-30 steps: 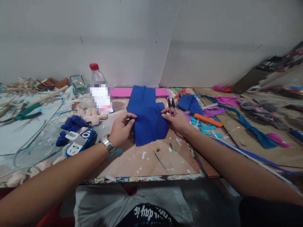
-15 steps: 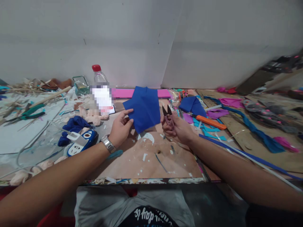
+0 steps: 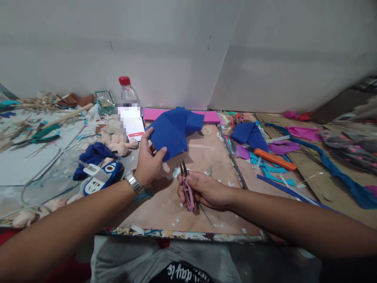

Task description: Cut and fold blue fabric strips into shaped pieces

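Observation:
Blue paper or cloth (image 3: 171, 133) is raised over the middle of the table, its left edge pinched between the thumb and fingers of my left hand (image 3: 150, 159). Its right part folds over and hangs free. Lower and to the right, my right hand (image 3: 203, 188) is closed around small pink-handled snips (image 3: 187, 192), whose dark blades point up and stand slightly apart. The snips do not touch the blue sheet.
A phone (image 3: 131, 124) leans by a red-capped bottle (image 3: 129, 92) behind my left hand. A power socket (image 3: 103, 177) and green-handled pliers (image 3: 44, 135) lie left. An orange cutter (image 3: 273, 158) and blue scraps (image 3: 250, 135) lie right; a pink strip (image 3: 212, 116) lies behind.
My right hand has moved down and left with the snips, away from the sheet. The blue sheet has tilted and folded over in my left hand. The view has shifted slightly.

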{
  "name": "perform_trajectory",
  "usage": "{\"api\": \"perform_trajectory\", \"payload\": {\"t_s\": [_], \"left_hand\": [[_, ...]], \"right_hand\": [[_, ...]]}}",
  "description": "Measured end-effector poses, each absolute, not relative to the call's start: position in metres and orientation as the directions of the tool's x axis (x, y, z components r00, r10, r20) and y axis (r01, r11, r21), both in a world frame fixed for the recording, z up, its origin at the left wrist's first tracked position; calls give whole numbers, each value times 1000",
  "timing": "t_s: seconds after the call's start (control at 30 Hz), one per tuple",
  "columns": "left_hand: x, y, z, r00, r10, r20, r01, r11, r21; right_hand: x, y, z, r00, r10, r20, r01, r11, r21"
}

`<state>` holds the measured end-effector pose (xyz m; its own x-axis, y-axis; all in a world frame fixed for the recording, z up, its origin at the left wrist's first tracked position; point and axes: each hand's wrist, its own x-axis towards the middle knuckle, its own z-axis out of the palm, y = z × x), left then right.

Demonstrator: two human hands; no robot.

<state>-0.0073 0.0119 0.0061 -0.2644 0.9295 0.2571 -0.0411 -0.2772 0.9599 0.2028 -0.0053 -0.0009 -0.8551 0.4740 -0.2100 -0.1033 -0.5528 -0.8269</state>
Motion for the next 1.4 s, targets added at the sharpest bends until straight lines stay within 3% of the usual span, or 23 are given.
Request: {"api": "perform_trajectory", "payload": {"t_s": [0.3, 0.7, 1.2, 1.4], "left_hand": [[-7, 9, 12, -344, 894, 285, 44, -288, 957], [-6, 14, 0, -290, 882, 372, 92, -362, 928], [-4, 3, 10, -173, 981, 92, -55, -103, 993], [-9, 5, 8, -201, 956, 214, 84, -200, 976]], "right_hand": [[212, 3, 8, -896, 384, -223, -113, -682, -723], [216, 4, 7, -958, 229, -173, -76, -783, -618], [216, 5, 8, -940, 297, -167, -111, -731, -674], [215, 5, 5, -924, 361, -128, -177, -698, -694]]}}
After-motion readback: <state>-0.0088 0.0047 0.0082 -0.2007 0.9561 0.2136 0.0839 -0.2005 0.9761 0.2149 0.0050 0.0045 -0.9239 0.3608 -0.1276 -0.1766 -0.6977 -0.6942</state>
